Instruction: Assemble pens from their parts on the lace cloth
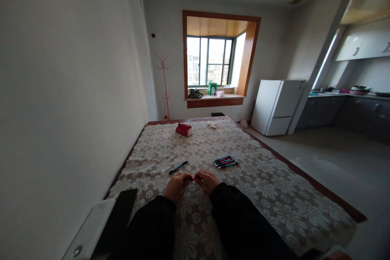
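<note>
While both hands, left [176, 187] and right [207, 181], pinched one red pen [193, 178] together above the flowered surface [274, 195] | four pens [225, 161] lay near, blue pen [179, 167] just left | red box [183, 129] far; fridge [278, 107], window [210, 61] behind.

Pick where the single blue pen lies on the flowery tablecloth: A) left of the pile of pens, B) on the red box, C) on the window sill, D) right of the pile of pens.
A: the slim blue pen lies alone on the flowery lace tablecloth, left of the small pile of red and blue pens, just beyond the left hand.
</note>
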